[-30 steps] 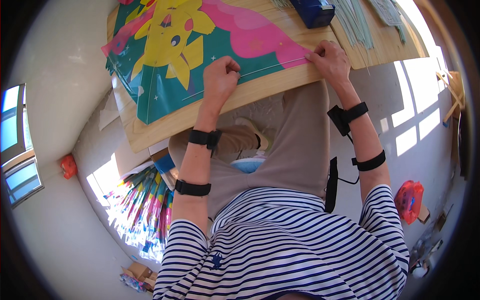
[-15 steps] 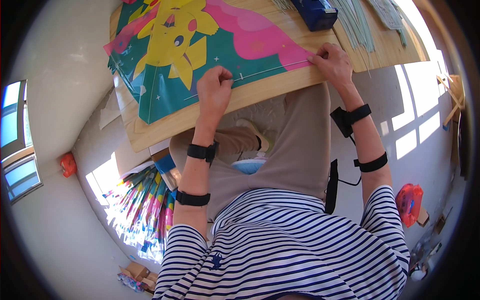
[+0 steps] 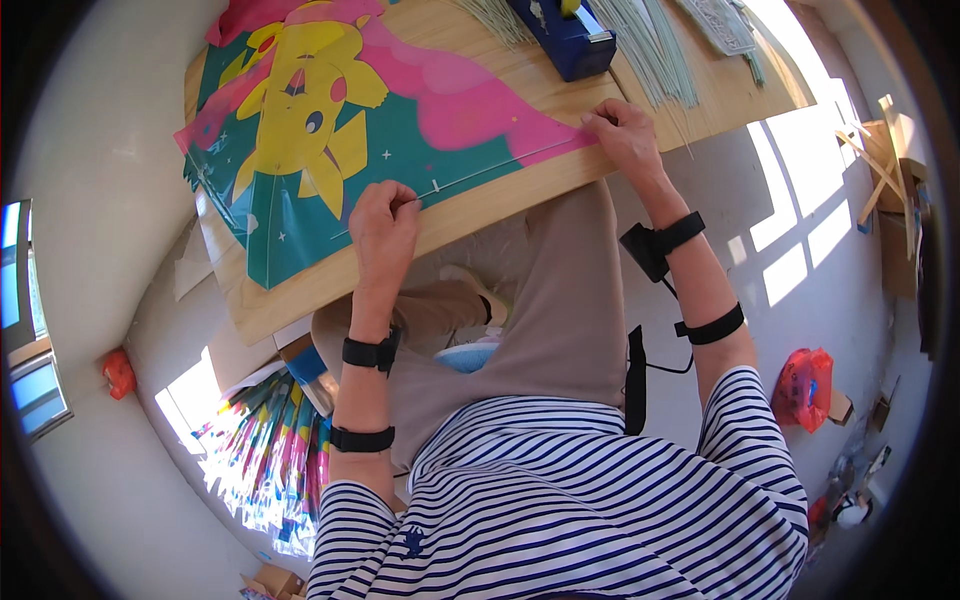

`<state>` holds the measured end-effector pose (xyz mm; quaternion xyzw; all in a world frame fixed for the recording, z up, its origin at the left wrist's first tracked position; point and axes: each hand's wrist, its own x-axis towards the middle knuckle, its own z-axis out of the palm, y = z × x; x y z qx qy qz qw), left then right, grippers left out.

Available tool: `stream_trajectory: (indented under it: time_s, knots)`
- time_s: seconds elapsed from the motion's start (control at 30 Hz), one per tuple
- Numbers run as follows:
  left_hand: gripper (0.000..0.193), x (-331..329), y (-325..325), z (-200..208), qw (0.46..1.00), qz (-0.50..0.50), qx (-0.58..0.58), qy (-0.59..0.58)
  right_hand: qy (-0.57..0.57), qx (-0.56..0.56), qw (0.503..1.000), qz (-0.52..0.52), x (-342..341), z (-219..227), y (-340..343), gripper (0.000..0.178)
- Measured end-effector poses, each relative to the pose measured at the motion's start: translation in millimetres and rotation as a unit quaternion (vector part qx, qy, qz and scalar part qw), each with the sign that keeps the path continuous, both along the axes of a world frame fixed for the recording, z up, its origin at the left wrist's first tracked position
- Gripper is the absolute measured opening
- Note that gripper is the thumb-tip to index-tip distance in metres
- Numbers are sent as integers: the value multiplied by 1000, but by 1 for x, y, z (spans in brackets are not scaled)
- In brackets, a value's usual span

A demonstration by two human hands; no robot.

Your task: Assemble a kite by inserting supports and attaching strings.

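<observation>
A glossy plastic kite sheet [image 3: 410, 150], printed green and pink with a yellow cartoon figure, lies on the wooden table. Along its near edge runs a thin white rod [image 3: 475, 174] with a small white tab across it. My left hand [image 3: 383, 232] is closed in a pinch on the rod, just left of the tab. At the sheet's pointed right corner, my right hand [image 3: 630, 145] pinches the rod's end; its fingertips partly cover that end, so whether the sheet is gripped too is unclear.
A blue tape dispenser [image 3: 572, 45] stands beyond the sheet, beside a bundle of thin pale sticks [image 3: 650, 55] and a clear plastic tray [image 3: 722, 28]. Folded colourful sheets [image 3: 270, 460] hang low at left. A red plastic bag [image 3: 803, 385] sits on the floor at right.
The whole view has shifted, so table, sheet and hands appear further left and slightly lower. Both hands keep their pinches at about the same places along the rod.
</observation>
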<state>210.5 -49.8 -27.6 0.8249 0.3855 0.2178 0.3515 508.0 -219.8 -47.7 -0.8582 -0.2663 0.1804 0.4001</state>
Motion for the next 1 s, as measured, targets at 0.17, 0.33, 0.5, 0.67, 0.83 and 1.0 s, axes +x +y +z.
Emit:
stream_trajectory:
  time_s: [0.17,0.33,0.5,0.67,0.83,1.0]
  knots:
    - [7,-7,-12,7,1000,-14,-2,11,46,60,997,-15,6,-2,-5,24]
    - [7,-18,-26,16,1000,-30,-10,-3,53,66,996,1,0,16,3,18]
    - [6,-20,-39,31,997,-51,-47,-37,-155,88,978,108,-16,48,69,18]
    - [6,-20,-47,40,993,-78,-67,-51,-300,-86,948,66,-5,29,157,14]
    - [8,-36,-46,38,991,-81,-96,-46,-195,-201,958,57,2,33,190,17]
    - [7,-46,-39,34,991,-70,-104,-48,-178,-203,963,20,1,29,194,15]
